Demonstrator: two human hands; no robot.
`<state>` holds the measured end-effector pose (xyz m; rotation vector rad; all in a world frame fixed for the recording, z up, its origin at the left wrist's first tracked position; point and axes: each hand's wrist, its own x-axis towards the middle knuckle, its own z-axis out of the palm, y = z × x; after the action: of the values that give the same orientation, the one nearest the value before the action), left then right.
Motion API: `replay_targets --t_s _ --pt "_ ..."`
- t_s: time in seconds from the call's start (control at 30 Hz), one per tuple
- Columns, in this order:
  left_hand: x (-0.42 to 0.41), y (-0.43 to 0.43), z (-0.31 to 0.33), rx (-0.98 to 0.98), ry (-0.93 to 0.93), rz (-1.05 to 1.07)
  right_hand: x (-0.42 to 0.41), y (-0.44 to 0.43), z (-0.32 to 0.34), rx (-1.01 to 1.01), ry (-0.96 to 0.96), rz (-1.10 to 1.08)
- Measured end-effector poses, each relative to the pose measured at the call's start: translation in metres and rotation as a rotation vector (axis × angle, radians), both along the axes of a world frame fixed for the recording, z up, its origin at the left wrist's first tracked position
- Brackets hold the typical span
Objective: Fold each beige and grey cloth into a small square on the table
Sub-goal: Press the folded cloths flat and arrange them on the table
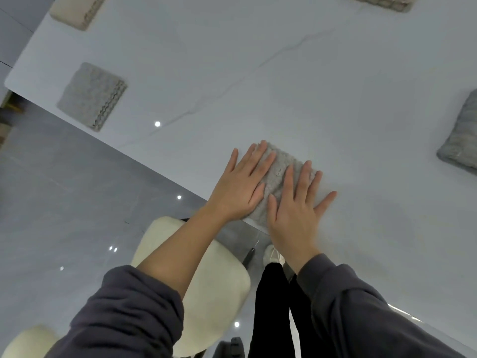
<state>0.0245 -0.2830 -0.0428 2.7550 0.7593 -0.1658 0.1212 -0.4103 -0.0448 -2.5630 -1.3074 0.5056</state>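
Note:
A beige cloth (280, 174) lies folded into a small square at the near edge of the white table (258, 73). My left hand (242, 184) presses flat on its left part with straight fingers. My right hand (294, 213) lies flat on its right part, fingers spread. Most of the cloth is hidden under both palms. A folded beige-grey square (90, 95) rests near the table's left edge. Another folded beige cloth (74, 10) sits at the far left corner. A folded grey cloth (462, 140) lies at the right border of the view.
A further knitted cloth (379, 1) shows at the top edge. A cream stool (214, 280) stands below the table edge, a second one (28, 342) at bottom left. Glossy grey floor (64, 202) lies to the left. My legs (271, 306) stand against the table.

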Motion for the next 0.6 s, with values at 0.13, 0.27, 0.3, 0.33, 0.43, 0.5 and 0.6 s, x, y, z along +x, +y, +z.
replay_targets --t_s 0.13,0.27,0.3,0.33,0.43,0.5,0.6 --pt "0.0 0.0 -0.003 0.017 -0.005 0.005 0.0 -0.002 -0.002 -0.021 -0.028 0.005" --pt "0.004 -0.001 -0.004 0.004 -0.014 -0.035 -0.001 0.001 -0.001 -0.064 -0.048 0.071" --pt "0.002 -0.001 -0.001 0.001 -0.023 -0.035 0.003 -0.001 0.002 -0.067 -0.052 0.093" --pt "-0.001 0.0 0.003 0.001 -0.043 -0.023 0.01 -0.005 0.005 -0.061 -0.055 0.107" --pt "-0.018 0.0 0.015 0.066 -0.135 -0.025 0.054 -0.011 0.018 0.01 0.042 0.159" --pt "-0.031 -0.001 0.023 0.11 -0.202 -0.205 0.092 0.001 0.026 0.092 0.131 0.294" --pt "-0.043 -0.005 0.027 0.135 -0.251 -0.632 0.127 0.034 0.027 0.134 0.098 0.628"
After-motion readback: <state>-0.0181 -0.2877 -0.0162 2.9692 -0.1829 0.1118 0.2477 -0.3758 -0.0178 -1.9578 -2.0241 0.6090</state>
